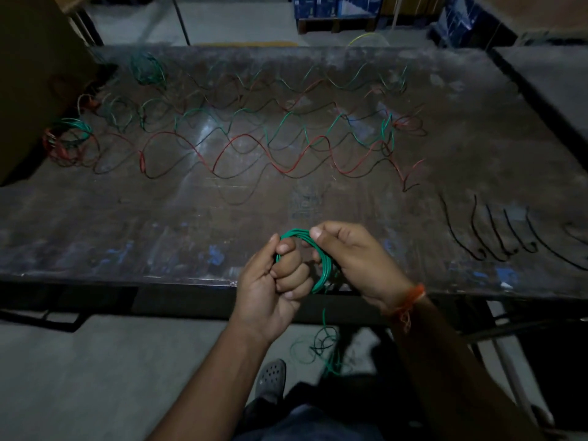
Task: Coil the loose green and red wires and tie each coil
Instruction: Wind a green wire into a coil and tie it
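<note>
A small green wire coil [324, 265] hangs between both hands just above the near edge of the dark table [159, 224]. My left hand [276, 281] grips its left side with curled fingers. My right hand [353, 259] pinches the top of the coil between thumb and fingers. The coil's loose green tail [327, 348] drops past the table edge toward the floor in a tangle. Loose wavy green wires [286, 119] and red wires [241, 138] lie stretched across the table's far half.
Finished green and red coils [68, 138] sit at the table's left edge, another green coil [148, 70] at the far left. Several black ties [496, 230] lie at the right. Blue boxes [334, 6] stand beyond the table. My foot [270, 380] is below.
</note>
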A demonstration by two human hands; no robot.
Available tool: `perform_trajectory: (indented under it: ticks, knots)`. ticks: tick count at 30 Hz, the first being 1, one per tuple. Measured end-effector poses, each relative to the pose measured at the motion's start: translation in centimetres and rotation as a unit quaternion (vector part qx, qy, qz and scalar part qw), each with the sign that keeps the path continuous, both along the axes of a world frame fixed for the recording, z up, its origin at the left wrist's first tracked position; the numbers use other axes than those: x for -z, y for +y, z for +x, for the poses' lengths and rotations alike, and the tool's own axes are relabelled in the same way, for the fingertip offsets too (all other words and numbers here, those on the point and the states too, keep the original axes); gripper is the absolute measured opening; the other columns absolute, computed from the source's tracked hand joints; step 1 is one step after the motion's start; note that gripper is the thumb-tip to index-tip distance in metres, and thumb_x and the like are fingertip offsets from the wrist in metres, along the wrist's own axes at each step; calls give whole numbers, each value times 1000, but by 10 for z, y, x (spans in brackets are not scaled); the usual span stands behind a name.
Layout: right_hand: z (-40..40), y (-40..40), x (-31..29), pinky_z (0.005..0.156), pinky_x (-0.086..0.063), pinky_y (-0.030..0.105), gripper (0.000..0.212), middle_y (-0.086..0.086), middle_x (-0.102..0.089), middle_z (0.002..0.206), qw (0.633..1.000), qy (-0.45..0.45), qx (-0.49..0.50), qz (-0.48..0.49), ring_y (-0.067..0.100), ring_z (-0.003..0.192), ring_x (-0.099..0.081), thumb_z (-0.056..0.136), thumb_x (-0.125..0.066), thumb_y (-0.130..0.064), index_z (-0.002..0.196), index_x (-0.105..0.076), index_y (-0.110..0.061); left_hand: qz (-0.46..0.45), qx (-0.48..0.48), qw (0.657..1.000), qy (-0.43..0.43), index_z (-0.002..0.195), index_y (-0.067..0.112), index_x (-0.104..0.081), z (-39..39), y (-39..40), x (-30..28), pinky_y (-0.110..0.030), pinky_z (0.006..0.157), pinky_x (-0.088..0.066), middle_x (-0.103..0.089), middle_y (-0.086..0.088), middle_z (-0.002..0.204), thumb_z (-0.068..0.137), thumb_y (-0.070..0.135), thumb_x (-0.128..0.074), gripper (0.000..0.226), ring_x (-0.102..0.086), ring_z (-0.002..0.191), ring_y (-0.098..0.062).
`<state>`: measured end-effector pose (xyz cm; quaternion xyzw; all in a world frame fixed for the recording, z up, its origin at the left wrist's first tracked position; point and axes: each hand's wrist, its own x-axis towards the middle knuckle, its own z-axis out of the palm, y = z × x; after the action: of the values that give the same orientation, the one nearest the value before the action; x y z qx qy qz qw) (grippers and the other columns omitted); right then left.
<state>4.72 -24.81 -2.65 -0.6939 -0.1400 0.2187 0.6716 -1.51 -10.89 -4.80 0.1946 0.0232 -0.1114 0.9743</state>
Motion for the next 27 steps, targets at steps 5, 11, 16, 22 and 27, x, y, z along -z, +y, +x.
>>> perform_trajectory:
  ticks: [5, 11, 16, 22, 27]
  knots:
    - [0, 0, 9, 60, -33, 33, 37, -9, -44, 64, 997, -57, 33, -28, 9, 61, -39, 106, -46, -28, 70, -49, -24, 37, 15, 999, 24, 78, 18, -52, 8, -3, 1, -20, 43, -18, -22, 11, 53, 101, 30, -38, 29, -16, 42, -5]
    - [6, 1, 10, 61, -35, 35, 33, -6, -48, 65, 993, -81, 78, -25, 11, 63, -43, 101, -47, -37, 79, -60, -17, 12, 45, 999, 15, 81, 16, -55, 23, -1, 0, -20, 43, -17, -21, 11, 54, 99, 29, -42, 26, -16, 42, -6]
    - [12, -2, 10, 59, -40, 36, 39, 4, -50, 67, 993, -73, 90, -26, 16, 62, -46, 107, -48, -33, 82, -58, -5, -23, 33, 999, 17, 83, 16, -55, 34, 11, 1, -20, 43, -16, -22, 11, 55, 104, 29, -31, 34, -16, 43, -6]
    - [-4, -13, 33, 58, -47, 24, 17, -2, -59, 69, 996, 4, 93, -4, 16, 61, -56, 94, -67, -6, 97, -64, -21, -51, -43, 997, 50, 81, 17, -55, 54, 49, -2, -18, 41, -17, -22, 9, 53, 108, 28, -27, 40, -15, 42, -6]
    - [-9, -15, 48, 58, -42, 25, 32, -9, -59, 62, 970, -67, 169, -161, 8, 54, -49, 84, -74, -5, 85, -68, -37, -34, -85, 995, 29, 83, 18, -55, 76, 86, -11, -18, 39, -19, -32, 7, 49, 107, 27, -30, 36, -16, 42, -7]
